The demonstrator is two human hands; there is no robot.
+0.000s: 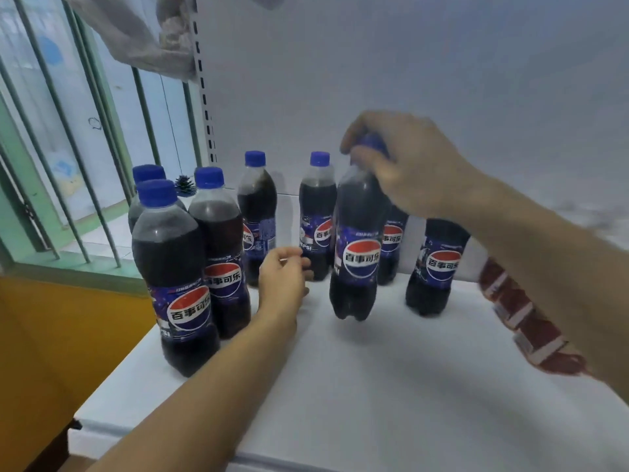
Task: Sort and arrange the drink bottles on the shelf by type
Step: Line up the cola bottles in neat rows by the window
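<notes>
Several blue-capped cola bottles with blue labels stand on a white shelf (pixel 391 386). My right hand (pixel 405 161) grips the cap and neck of one cola bottle (pixel 360 247), which hangs slightly above the shelf near the middle. My left hand (pixel 282 281) hovers with loosely curled fingers, holding nothing, just in front of a back-row bottle (pixel 318 212). A cluster of three bottles (pixel 177 267) stands at the shelf's left end. Another bottle (pixel 437 267) stands at the right, its top hidden by my right arm.
Red-labelled bottles (pixel 524 321) lie partly hidden under my right forearm at the right. The white back wall (pixel 408 80) closes the shelf behind. A barred window (pixel 68 148) and an orange surface (pixel 51 352) are to the left. A small pine cone (pixel 185 185) sits behind the left bottles.
</notes>
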